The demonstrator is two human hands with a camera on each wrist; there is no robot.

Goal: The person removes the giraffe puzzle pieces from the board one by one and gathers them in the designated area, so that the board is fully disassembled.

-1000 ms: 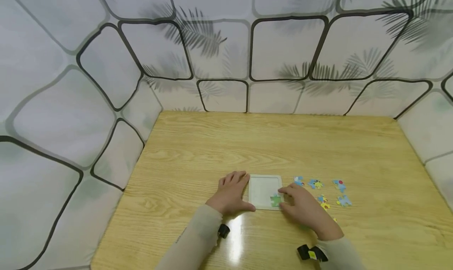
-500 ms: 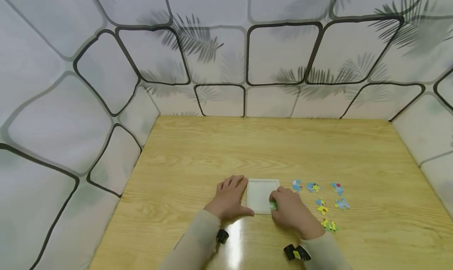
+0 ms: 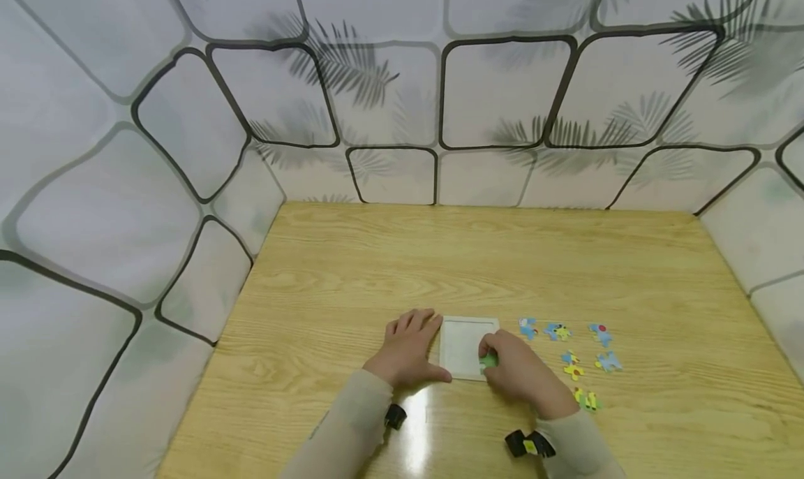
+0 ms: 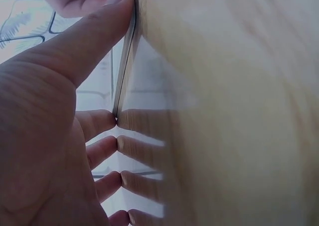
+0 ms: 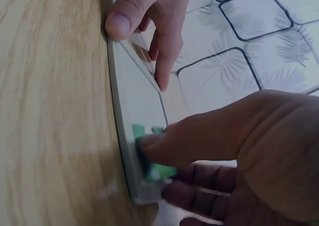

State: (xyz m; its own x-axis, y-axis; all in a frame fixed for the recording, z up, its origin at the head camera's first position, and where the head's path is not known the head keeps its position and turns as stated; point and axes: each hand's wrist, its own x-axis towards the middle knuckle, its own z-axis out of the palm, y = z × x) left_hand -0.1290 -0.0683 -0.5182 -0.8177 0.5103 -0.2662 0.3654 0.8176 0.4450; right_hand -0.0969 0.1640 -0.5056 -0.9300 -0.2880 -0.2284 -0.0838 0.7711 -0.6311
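A square white puzzle tray (image 3: 460,346) lies flat on the table. My left hand (image 3: 407,350) rests beside it with spread fingers, the thumb and forefinger touching its left side. In the left wrist view, the fingertips (image 4: 107,145) stand on the tabletop. My right hand (image 3: 516,367) is over the tray's near right corner, pinching a green jigsaw piece (image 3: 488,361). The right wrist view shows the thumb on top of this green jigsaw piece (image 5: 162,172), which hides part of it. Whether the piece lies flat on the tray floor is hard to tell.
Several loose jigsaw pieces lie right of the tray, among them a blue one (image 3: 527,327), a blue one with a red dot (image 3: 601,334) and a yellow-green one (image 3: 587,399). A patterned cloth wall (image 3: 389,175) borders the wooden table (image 3: 377,255).
My right hand has moved left from the tray's right edge, and its fingers have curled onto the green jigsaw piece, now partly covered. My left hand has stayed in place.
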